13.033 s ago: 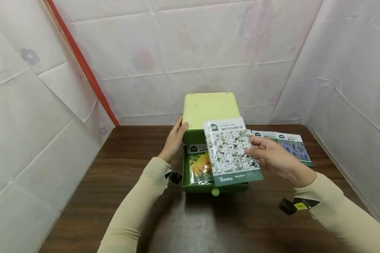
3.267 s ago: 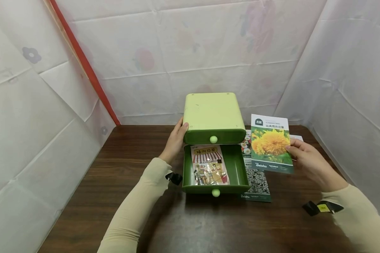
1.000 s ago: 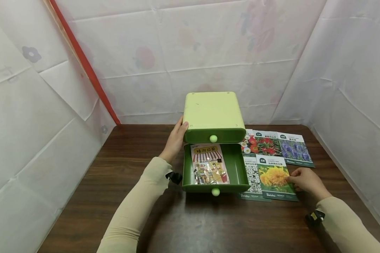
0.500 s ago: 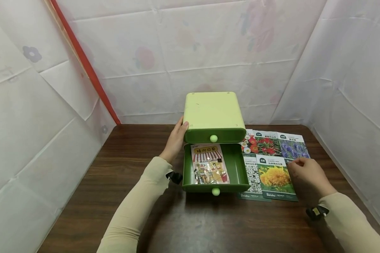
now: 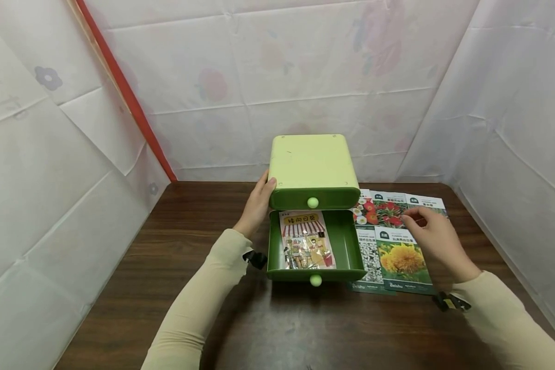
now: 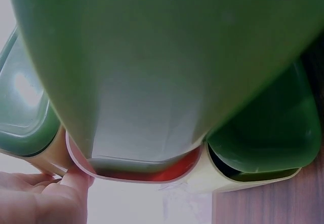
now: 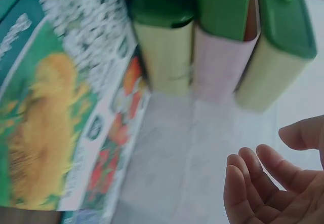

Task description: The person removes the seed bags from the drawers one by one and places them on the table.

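Note:
My left hand [image 5: 255, 204] rests against the left side of the light-green drawer box [image 5: 312, 160], its thumb at the front corner. In the left wrist view, the fingers [image 6: 50, 196] lie along the box's side. Below the top tier a dark-green drawer [image 5: 349, 246] stands pulled out; a packet printed with a striped shop awning [image 5: 307, 240] lies inside it. My right hand [image 5: 437, 239] hovers over the flower seed packets with thumb and fingers bent and apart, holding nothing. Beneath it are the yellow sunflower packet [image 5: 403, 261] and the partly covered purple-flower packet [image 5: 426, 201].
A white-flower packet [image 5: 370, 259] lies partly under the sunflower one. Behind them are a poppy packet [image 5: 365, 211] and a red-flower packet [image 5: 388, 208]. In the right wrist view the box shows a pink middle tier [image 7: 217, 62]. White sheeting [image 5: 305, 103] hangs behind the brown table [image 5: 203, 216].
My right hand has laid the sunflower packet on the table, let go, and moved up and left over the back packets. The left hand and drawer box have not moved.

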{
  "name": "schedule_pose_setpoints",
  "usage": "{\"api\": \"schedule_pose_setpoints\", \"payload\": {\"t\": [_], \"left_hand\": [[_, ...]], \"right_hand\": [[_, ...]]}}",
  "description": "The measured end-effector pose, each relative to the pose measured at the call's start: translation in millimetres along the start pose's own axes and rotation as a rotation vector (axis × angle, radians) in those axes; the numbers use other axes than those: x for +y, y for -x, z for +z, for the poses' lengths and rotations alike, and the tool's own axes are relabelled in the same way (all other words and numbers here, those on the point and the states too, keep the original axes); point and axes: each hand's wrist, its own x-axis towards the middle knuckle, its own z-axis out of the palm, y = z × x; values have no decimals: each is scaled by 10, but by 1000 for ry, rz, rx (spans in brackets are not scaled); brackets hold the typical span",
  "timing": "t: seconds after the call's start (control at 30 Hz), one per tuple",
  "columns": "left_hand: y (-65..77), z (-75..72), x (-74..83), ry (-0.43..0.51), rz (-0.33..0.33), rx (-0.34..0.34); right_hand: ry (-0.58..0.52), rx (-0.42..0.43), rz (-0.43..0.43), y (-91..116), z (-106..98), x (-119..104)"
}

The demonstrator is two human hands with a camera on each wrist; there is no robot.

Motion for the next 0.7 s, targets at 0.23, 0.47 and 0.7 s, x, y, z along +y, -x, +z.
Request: {"api": "schedule_pose_setpoints", "payload": {"t": [0.23, 0.47, 0.7], "left_hand": [[-120, -32, -224, 0, 0, 12], [-136, -23, -282, -1, 0, 33], [-140, -26, -291, 4, -2, 32]], "right_hand": [[2, -17, -139, -22, 140, -363], [-15, -83, -293, 13, 325, -690], [17, -222, -342, -18, 546, -866]]}}
